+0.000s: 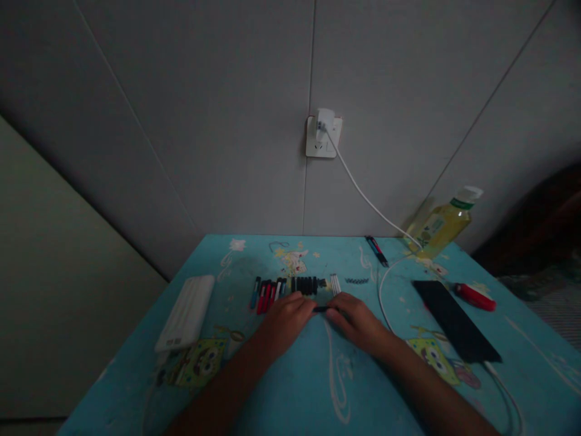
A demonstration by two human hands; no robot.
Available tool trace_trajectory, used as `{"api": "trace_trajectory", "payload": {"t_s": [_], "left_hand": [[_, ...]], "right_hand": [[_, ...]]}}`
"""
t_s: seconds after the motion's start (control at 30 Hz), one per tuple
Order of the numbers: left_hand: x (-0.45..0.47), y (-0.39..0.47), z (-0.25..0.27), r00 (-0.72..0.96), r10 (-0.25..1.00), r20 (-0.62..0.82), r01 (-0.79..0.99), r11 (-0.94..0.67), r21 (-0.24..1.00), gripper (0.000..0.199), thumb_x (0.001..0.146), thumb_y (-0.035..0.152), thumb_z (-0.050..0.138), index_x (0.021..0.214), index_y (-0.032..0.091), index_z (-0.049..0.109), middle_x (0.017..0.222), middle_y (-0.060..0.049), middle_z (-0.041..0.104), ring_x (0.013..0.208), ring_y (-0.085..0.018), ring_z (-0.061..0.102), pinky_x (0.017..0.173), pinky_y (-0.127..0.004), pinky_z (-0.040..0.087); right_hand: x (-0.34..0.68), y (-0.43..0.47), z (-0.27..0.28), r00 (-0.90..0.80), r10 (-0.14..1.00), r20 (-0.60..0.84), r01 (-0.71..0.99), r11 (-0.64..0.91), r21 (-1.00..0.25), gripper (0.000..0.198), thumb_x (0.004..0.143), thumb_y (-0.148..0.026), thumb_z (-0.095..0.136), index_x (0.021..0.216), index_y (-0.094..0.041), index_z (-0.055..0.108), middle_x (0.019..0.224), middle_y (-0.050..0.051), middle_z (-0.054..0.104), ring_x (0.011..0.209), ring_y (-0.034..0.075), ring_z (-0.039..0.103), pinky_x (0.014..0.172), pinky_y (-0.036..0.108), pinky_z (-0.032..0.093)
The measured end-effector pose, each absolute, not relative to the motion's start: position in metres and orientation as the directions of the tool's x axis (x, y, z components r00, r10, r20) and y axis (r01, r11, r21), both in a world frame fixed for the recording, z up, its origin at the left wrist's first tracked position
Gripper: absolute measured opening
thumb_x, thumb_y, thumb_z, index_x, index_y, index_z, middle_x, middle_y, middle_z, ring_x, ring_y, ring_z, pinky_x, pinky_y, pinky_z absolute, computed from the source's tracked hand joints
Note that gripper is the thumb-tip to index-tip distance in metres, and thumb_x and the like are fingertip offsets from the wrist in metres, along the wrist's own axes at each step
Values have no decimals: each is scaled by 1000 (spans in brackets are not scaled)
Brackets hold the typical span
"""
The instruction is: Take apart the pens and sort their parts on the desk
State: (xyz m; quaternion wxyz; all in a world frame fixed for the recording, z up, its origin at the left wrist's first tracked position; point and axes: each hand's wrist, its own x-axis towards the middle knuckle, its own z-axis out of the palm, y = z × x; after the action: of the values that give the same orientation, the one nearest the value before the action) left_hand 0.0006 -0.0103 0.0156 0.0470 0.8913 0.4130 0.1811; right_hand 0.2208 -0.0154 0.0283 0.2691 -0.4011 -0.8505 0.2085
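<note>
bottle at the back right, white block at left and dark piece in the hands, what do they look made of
Bottle: probably clear plastic, smooth; see-through, with yellow showing inside. White block: likely hard plastic, smooth, judging by its pale casing and rounded corners. Dark piece: perhaps plastic; it looks black, but too small and dim to settle finish.

Rod (pixel 321 309) is blk, tbl (pixel 290 387) blue (w/ cartoons)

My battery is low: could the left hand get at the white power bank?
Likely yes: open table lies between the left hand and the white power bank, though that hand seems to hold a small black piece.
</note>
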Motion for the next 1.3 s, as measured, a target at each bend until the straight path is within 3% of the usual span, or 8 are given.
{"api": "trace_trajectory", "payload": {"t_s": [0.23, 0.57, 0.83, 1.0, 1.07, 1.17, 1.3], "left_hand": [[7, -16, 18, 614, 721, 321, 679, -690, 251, 15, 98, 23, 49, 106, 21, 61, 97, -4, 64, 97, -19, 61, 88, -32, 50], [6, -12, 20, 543, 804, 243, 669, -589, 453, 15, 97, 29, 54, 102, 22, 66, 97, -2, 69, 94, -16, 66, 84, -27, 51], [4, -13, 24, 565, 814, 134, 645, -537, 543, 21, 98, 30, 49, 94, 21, 69, 91, -2, 72, 89, -17, 68, 79, -27, 49], [0, -11, 24, 626, 770, 121, 530, -534, 659, 35, 102, 26, 39, 84, 20, 68, 82, 1, 71, 82, -13, 68, 79, -23, 48], [-1, -10, 23, 616, 771, 162, 540, -562, 627, 30, 102, 29, 41, 92, 20, 68, 88, 0, 71, 87, -14, 67, 81, -23, 48], [0, -9, 18, 581, 782, 226, 644, -611, 461, 23, 100, 29, 46, 105, 20, 65, 98, -3, 70, 94, -16, 66, 86, -27, 49], [2, -11, 12, 626, 737, 255, 703, -675, 225, 17, 99, 30, 49, 102, 20, 63, 92, -3, 66, 89, -18, 65, 82, -30, 51]], "right_hand": [[219, -14, 23, -528, 810, 255, 687, 584, -433, 31, 102, -33, 40, 89, -20, 65, 84, 5, 68, 79, 19, 62, 78, 33, 47], [219, -10, 11, -510, 812, 282, 770, 578, -270, 33, 101, -33, 42, 83, -18, 63, 79, 7, 65, 77, 22, 60, 75, 34, 47], [217, -12, 12, -557, 795, 240, 749, 605, -269, 26, 100, -28, 45, 86, -16, 64, 82, 7, 64, 79, 22, 61, 77, 35, 49], [219, -14, 16, -591, 758, 274, 703, 652, -285, 23, 100, -28, 44, 92, -17, 63, 85, 8, 63, 82, 23, 59, 76, 36, 49], [220, -15, 21, -575, 762, 298, 680, 648, -344, 22, 101, -29, 44, 100, -18, 63, 89, 7, 64, 85, 22, 60, 78, 35, 50], [221, -16, 27, -538, 784, 310, 653, 620, -434, 21, 100, -31, 46, 110, -21, 62, 98, 7, 65, 92, 21, 61, 84, 34, 49], [222, -15, 27, -527, 802, 280, 664, 594, -453, 25, 101, -33, 43, 103, -22, 65, 93, 6, 66, 90, 20, 62, 85, 35, 49]]}}
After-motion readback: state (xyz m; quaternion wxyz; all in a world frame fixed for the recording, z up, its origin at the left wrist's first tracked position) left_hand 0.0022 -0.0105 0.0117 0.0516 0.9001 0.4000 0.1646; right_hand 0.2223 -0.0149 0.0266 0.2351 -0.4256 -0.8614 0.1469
